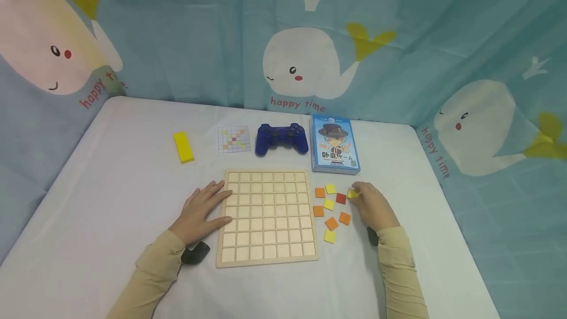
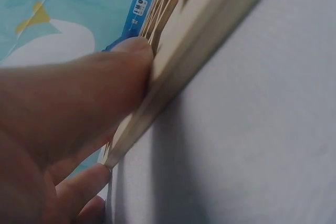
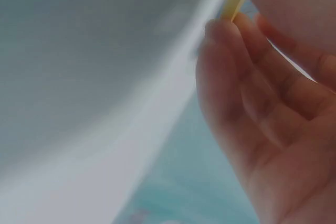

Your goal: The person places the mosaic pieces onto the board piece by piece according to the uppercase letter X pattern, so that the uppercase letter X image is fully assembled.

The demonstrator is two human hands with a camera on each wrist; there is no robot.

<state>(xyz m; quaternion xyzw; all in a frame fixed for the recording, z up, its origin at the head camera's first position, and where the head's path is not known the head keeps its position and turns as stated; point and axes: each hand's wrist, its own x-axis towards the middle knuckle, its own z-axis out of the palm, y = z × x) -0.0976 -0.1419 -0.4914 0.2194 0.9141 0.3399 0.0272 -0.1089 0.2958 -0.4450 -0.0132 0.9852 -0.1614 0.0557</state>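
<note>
A wooden grid board lies flat on the white table. My left hand rests at its left rim, fingers spread and fairly straight, with the thumb and index fingertips over the edge. The left wrist view shows the thumb against the board's side. To the right of the board, my right hand pinches a yellow square tile between thumb and fingertips; the tile's edge also shows in the right wrist view. Beside that hand lie a red tile and several orange tiles and yellow tiles.
Behind the board are a printed grid card, a blue game controller and a blue game box. A yellow block lies at the back left. A whale-print curtain hangs beyond the table.
</note>
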